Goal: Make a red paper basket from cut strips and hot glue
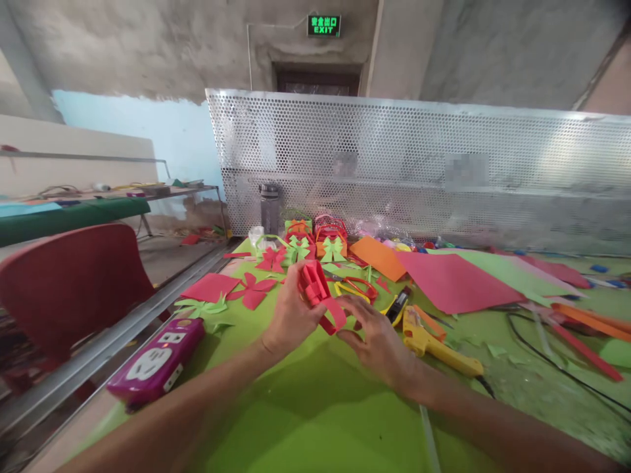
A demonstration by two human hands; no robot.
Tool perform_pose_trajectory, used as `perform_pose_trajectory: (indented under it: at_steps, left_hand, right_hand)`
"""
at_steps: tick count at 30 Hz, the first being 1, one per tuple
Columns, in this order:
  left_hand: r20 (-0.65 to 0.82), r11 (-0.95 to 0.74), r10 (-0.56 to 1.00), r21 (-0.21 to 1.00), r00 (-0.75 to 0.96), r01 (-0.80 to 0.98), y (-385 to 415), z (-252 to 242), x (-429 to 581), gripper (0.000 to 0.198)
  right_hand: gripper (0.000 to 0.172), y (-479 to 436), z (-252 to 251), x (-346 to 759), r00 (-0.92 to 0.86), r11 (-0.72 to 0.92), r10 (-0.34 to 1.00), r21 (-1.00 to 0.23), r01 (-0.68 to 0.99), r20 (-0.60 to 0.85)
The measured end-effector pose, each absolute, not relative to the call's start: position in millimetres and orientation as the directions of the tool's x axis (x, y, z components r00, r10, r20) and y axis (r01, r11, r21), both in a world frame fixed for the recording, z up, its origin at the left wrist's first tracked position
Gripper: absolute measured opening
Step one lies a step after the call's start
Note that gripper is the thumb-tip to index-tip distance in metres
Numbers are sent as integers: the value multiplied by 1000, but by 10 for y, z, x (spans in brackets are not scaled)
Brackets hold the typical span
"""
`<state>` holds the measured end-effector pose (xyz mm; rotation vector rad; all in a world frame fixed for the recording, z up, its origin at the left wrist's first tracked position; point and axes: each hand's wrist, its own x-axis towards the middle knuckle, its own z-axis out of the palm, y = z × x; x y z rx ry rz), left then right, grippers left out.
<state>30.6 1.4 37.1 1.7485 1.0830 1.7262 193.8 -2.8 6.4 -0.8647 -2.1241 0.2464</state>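
My left hand [290, 312] is closed round a folded red paper piece [313, 284] held up above the green table. From its lower side a red paper strip [336, 314] curls out in a loop. My right hand [379, 335] has its thumb and fingers at the right side of that loop, seemingly pinching it; the exact contact is partly hidden. Just right of this hand lies a yellow hot glue gun [424, 335], with a yellow-and-black utility knife [397, 305] behind it. Scissors with orange handles [362, 286] rest beyond my hands.
A purple power strip [158, 361] lies at the left edge of the green tabletop [296, 420]. Red flower cut-outs [253, 291], green paper bows [334, 249] and a dark bottle [269, 207] stand farther back. Large red sheets [458, 282] and a black cable [557, 355] are right.
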Motion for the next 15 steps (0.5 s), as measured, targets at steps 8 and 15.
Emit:
perform_pose_trajectory:
  at_steps: [8,15]
  left_hand:
    - [658,-647,748,697,80,309,88,192,246,53]
    - [551,-635,765,732,334,246,46,163,278,60]
  right_hand:
    - [21,-125,336,2060,-287,786,586,-444,431,758]
    - [26,-155,362,2080,-397,881,433,-286,377,809]
